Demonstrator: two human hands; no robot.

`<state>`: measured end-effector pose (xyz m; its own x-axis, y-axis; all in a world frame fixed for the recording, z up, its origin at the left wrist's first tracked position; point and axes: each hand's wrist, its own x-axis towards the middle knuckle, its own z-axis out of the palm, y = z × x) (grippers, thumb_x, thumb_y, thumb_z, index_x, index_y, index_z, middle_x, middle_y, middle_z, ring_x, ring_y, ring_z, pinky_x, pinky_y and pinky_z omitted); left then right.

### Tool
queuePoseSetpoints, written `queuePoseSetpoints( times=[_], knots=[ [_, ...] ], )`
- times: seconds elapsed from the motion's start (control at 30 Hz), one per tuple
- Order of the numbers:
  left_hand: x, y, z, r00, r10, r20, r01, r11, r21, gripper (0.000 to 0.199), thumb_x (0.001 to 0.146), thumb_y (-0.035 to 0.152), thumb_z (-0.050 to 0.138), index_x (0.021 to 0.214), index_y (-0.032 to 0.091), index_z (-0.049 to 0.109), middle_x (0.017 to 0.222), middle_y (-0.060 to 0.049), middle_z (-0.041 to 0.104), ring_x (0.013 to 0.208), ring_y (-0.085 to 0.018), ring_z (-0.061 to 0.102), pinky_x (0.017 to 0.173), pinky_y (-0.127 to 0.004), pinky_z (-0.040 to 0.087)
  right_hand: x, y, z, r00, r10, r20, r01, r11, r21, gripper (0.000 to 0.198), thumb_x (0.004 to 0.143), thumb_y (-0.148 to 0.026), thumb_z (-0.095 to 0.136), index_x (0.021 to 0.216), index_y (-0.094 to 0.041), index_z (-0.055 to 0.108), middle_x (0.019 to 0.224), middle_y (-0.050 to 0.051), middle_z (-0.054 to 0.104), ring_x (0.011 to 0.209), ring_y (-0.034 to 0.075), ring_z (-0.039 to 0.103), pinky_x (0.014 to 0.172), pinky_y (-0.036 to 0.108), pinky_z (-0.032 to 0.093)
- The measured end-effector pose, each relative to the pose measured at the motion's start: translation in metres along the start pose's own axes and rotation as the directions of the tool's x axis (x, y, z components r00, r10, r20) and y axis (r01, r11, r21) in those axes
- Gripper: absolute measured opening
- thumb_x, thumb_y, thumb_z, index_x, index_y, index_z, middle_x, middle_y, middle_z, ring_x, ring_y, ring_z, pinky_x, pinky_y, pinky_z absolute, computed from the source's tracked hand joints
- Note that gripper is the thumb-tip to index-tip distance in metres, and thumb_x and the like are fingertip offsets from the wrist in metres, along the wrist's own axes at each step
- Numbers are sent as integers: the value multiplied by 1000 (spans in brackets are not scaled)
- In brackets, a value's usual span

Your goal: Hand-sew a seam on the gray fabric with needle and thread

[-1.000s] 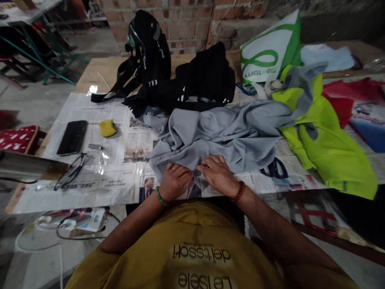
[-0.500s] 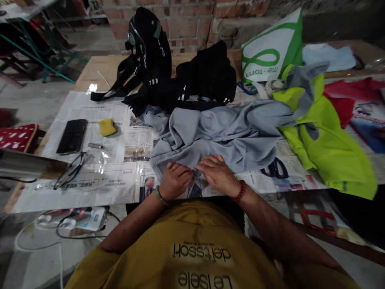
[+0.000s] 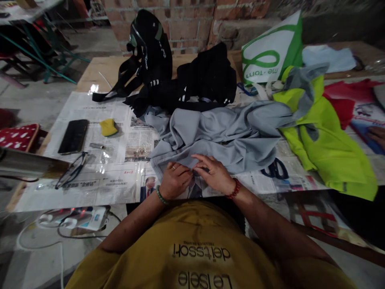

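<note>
A crumpled grey garment (image 3: 207, 126) lies across the newspaper in front of me. My left hand (image 3: 176, 180), with a ring and a green bead bracelet, is closed on the garment's near edge, fingertips pinched together. My right hand (image 3: 215, 174), wearing a red bead bracelet, is just to the right, its thumb close to the left fingertips. Its index finger is stretched over the cloth, apart from the thumb, and I see nothing between them. Any small item at the fingertips is too small to make out. Dark-handled scissors (image 3: 275, 168) lie partly by the garment's right edge.
Around the newspaper-covered table (image 3: 99, 192) are a phone (image 3: 73, 136), a yellow sponge (image 3: 108, 127), glasses (image 3: 72, 170), a black bag (image 3: 150, 44), black clothing (image 3: 207, 74), a green-white bag (image 3: 270, 50) and a neon-yellow garment (image 3: 333, 148). Another person's hand (image 3: 378, 135) shows at far right.
My right index finger has lifted and spread away from the thumb, while the left hand keeps its place. Another person's hand has appeared at the right edge.
</note>
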<state>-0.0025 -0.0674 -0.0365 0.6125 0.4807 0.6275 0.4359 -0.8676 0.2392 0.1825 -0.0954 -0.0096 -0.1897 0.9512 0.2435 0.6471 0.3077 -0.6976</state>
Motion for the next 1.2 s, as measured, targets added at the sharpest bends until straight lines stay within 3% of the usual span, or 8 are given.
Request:
queuePoseSetpoints(
  times=[0.1,0.33,0.63,0.73,0.87,0.97,1.1,1.2],
  knots=[
    [0,0,1,1000,-11,-12,11,1000,-7,14,88,17,57,76,19,64,80,-1,69,73,-14,57,73,-33,36,-1,-1,-2,998,55,11,-55,998,15,12,90,-25,55,96,-24,65,81,0,72,76,16,63,76,31,45],
    [-1,0,2,1000,-12,-22,12,1000,5,14,89,17,56,79,19,65,80,-1,69,72,-14,56,73,-34,36,4,1,-7,994,-102,-29,98,989,-115,21,94,-27,49,77,-20,61,74,3,62,76,16,55,75,32,38],
    [-1,-2,-3,996,-76,-39,75,997,-21,15,90,20,55,82,19,68,83,-3,70,73,-15,57,76,-34,37,3,3,2,982,-178,60,185,969,-165,24,94,-25,49,74,-18,60,72,2,62,74,16,53,73,33,35],
    [-1,-6,-3,988,-155,-18,153,983,-97,12,89,22,57,85,19,68,83,-4,70,77,-16,59,76,-34,39,2,3,0,980,-194,51,200,960,-194,19,95,-24,47,89,-21,65,84,3,67,85,19,56,77,35,37],
    [-1,-11,0,946,-322,20,311,892,-328,8,86,21,61,84,18,68,81,-4,69,79,-16,62,75,-32,45,1,2,-13,959,-201,-200,166,970,-179,24,93,-22,48,114,-24,60,106,7,66,101,21,58,86,39,43],
    [0,-13,0,895,-441,72,420,776,-470,8,84,21,63,80,18,69,74,-2,68,72,-14,62,69,-27,48,-3,4,-16,913,-222,-343,170,970,-175,17,88,-19,55,103,-24,62,99,6,66,100,22,59,88,40,46],
    [3,-14,-2,821,-548,159,537,649,-539,11,82,23,65,74,17,70,68,-1,65,66,-13,59,65,-25,47,-15,9,-2,913,-288,-288,208,938,-279,6,84,-18,60,84,-23,63,90,4,67,102,24,59,88,42,44],
    [4,-15,-2,783,-585,213,588,582,-562,13,81,26,65,73,18,70,68,-1,65,66,-13,59,65,-25,47,-20,10,13,912,-332,-242,227,898,-377,6,84,-20,62,87,-24,65,96,4,67,109,25,55,90,42,40]
  ],
)
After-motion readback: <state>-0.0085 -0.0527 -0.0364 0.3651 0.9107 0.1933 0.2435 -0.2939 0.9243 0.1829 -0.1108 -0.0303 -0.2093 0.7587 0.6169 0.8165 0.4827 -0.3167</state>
